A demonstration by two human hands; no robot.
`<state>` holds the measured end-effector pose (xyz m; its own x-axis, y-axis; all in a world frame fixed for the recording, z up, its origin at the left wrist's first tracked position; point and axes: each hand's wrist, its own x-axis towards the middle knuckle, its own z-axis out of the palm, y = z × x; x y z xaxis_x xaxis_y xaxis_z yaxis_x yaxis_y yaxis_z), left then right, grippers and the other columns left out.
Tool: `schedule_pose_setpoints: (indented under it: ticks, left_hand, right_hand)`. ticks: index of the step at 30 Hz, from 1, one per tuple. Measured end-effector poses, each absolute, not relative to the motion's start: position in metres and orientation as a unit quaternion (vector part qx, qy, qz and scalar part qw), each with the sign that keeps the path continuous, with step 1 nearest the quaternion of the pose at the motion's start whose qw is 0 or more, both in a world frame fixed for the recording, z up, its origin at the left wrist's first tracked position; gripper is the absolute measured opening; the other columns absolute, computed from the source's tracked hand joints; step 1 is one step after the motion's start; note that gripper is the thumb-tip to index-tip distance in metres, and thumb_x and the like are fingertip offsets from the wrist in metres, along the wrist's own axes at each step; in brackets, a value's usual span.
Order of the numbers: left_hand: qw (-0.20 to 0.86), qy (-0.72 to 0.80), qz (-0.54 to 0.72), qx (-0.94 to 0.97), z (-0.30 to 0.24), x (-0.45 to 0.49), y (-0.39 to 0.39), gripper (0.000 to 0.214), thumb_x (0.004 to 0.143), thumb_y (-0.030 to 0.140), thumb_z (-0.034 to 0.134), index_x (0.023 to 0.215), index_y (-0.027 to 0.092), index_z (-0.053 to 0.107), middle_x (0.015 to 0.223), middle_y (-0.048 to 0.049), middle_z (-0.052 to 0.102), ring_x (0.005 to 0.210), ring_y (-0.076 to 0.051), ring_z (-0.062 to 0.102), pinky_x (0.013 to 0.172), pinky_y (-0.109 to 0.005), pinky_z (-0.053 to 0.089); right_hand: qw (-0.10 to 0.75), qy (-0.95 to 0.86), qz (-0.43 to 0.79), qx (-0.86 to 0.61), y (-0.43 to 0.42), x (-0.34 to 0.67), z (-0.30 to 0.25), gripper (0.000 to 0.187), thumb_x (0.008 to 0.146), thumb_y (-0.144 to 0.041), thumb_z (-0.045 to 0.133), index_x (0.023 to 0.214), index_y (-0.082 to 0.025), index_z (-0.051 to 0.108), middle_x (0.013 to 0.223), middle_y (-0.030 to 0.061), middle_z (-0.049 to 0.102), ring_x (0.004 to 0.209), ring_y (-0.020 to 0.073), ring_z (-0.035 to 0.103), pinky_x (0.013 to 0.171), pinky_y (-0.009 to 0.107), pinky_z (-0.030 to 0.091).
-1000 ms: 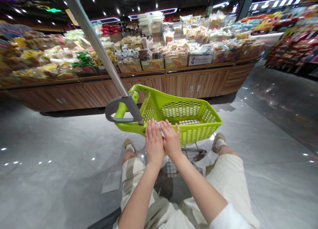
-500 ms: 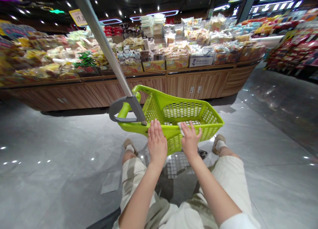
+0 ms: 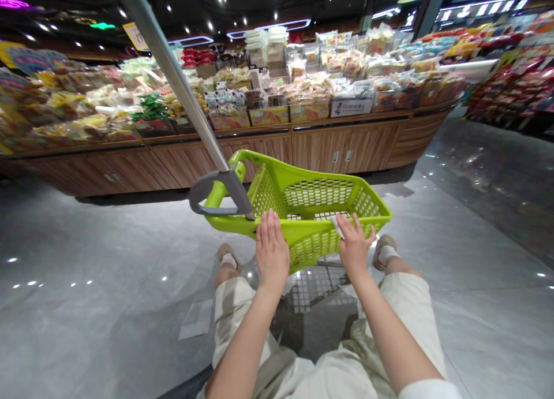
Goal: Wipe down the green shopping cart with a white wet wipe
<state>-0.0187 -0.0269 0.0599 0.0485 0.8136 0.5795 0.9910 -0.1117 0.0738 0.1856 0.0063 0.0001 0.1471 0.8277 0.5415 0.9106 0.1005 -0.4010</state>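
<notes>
In front of me stands a lime-green plastic shopping cart point(image 3: 303, 171) with perforated sides; nothing shows inside its basket. My left hand point(image 3: 272, 249) lies flat, fingers together and stretched out, on the near side just below the rim. Farther right along that rim, my right hand point(image 3: 355, 246) presses a white tissue point(image 3: 337, 226) against the cart, its fingers slightly spread over it. A grey bracket point(image 3: 242, 194) sits at the cart's left end around the green handle point(image 3: 217, 192). From it a metal pole point(image 3: 186, 93) rises up and to the left.
Behind the cart runs a wood-fronted display counter point(image 3: 242, 145) piled with packaged food. More packets fill a rack point(image 3: 511, 87) at the right. My knees flank the cart, feet on the grey tiled floor point(image 3: 108, 260). A lighter square patch point(image 3: 197, 318) shows on the floor at left.
My right hand has slid to the right along the near rim, taking the white tissue with it. The left hand stays in nearly the same place on the cart's side.
</notes>
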Motion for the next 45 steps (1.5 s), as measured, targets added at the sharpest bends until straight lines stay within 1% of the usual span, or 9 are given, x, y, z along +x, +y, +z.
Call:
schedule_pose_setpoints:
  ticks: [3,9,16,20,24,30,36,40,45]
  left_hand:
    - [0.173,-0.643,-0.262,-0.698,0.059,-0.014,-0.027,0.072,0.087,0.008,0.045,0.154,0.001,0.02,0.16,-0.0191,0.031,0.153,-0.029,0.017,0.122,-0.051,0.028]
    - [0.187,-0.646,-0.261,-0.692,0.055,-0.016,-0.024,0.066,0.09,0.009,0.043,0.153,0.003,0.026,0.159,-0.0196,0.033,0.153,-0.027,0.018,0.122,-0.05,0.03]
    - [0.176,-0.642,-0.251,-0.702,0.058,-0.024,-0.025,0.07,0.087,0.008,0.046,0.153,0.001,0.023,0.16,-0.0195,0.033,0.153,-0.028,0.018,0.123,-0.048,0.028]
    - [0.175,-0.642,-0.261,-0.7,0.058,-0.02,-0.026,0.071,0.087,0.008,0.046,0.154,0.002,0.021,0.16,-0.0189,0.032,0.153,-0.029,0.017,0.123,-0.05,0.027]
    - [0.171,-0.641,-0.262,-0.701,0.058,-0.015,-0.026,0.071,0.087,0.007,0.045,0.154,0.001,0.022,0.16,-0.0195,0.032,0.153,-0.029,0.017,0.122,-0.05,0.028]
    - [0.185,-0.654,-0.257,-0.687,0.056,-0.011,-0.024,0.064,0.09,0.008,0.042,0.151,0.001,0.028,0.159,-0.0202,0.034,0.152,-0.029,0.02,0.122,-0.051,0.03]
    - [0.174,-0.644,-0.249,-0.702,0.058,-0.016,-0.026,0.07,0.087,0.007,0.045,0.153,0.001,0.022,0.161,-0.0194,0.031,0.153,-0.028,0.016,0.123,-0.049,0.028]
    - [0.172,-0.644,-0.25,-0.702,0.059,-0.016,-0.027,0.071,0.087,0.007,0.044,0.154,0.002,0.021,0.161,-0.018,0.03,0.153,-0.028,0.016,0.123,-0.049,0.027]
    - [0.164,-0.642,-0.261,-0.702,0.06,-0.015,-0.028,0.073,0.087,0.01,0.047,0.155,0.003,0.019,0.161,-0.0193,0.03,0.153,-0.028,0.016,0.123,-0.05,0.027]
  right_hand:
    - [0.377,-0.643,-0.044,-0.666,0.004,0.16,0.01,0.074,0.072,0.0,0.04,0.141,-0.025,0.051,0.143,0.0039,0.058,0.146,0.0281,0.033,0.115,0.061,0.008]
    - [0.379,-0.77,0.033,-0.513,-0.005,0.072,0.055,0.075,0.073,0.001,0.039,0.143,-0.023,0.048,0.147,0.0043,0.054,0.146,0.0185,0.034,0.119,0.049,0.009]
    - [0.343,-0.75,-0.025,-0.564,0.002,0.144,0.023,0.08,0.071,0.001,0.042,0.145,-0.028,0.045,0.146,0.0022,0.056,0.147,0.0219,0.032,0.117,0.054,0.009]
    - [0.371,-0.663,-0.041,-0.649,0.005,0.183,0.001,0.073,0.074,-0.002,0.041,0.141,-0.028,0.051,0.144,0.0023,0.057,0.145,0.0253,0.035,0.116,0.058,0.011]
    - [0.408,-0.637,-0.021,-0.653,0.004,0.15,0.013,0.072,0.074,-0.002,0.04,0.141,-0.027,0.052,0.141,0.0036,0.06,0.146,0.0265,0.033,0.115,0.061,0.01]
    - [0.385,-0.76,0.036,-0.522,-0.005,0.074,0.055,0.072,0.074,0.0,0.039,0.141,-0.026,0.051,0.144,0.0029,0.057,0.147,0.0203,0.031,0.118,0.052,0.007]
    - [0.365,-0.724,-0.013,-0.585,0.0,0.137,0.022,0.079,0.072,0.0,0.039,0.144,-0.031,0.047,0.144,0.0009,0.058,0.147,0.0222,0.031,0.117,0.058,0.005]
    - [0.38,-0.644,-0.047,-0.662,0.005,0.177,-0.001,0.075,0.073,-0.002,0.039,0.141,-0.031,0.051,0.142,0.0014,0.059,0.146,0.0251,0.033,0.116,0.062,0.005]
    - [0.385,-0.677,-0.003,-0.627,0.001,0.127,0.024,0.077,0.072,0.0,0.036,0.144,-0.025,0.048,0.146,0.0058,0.055,0.142,0.0226,0.041,0.117,0.06,0.004]
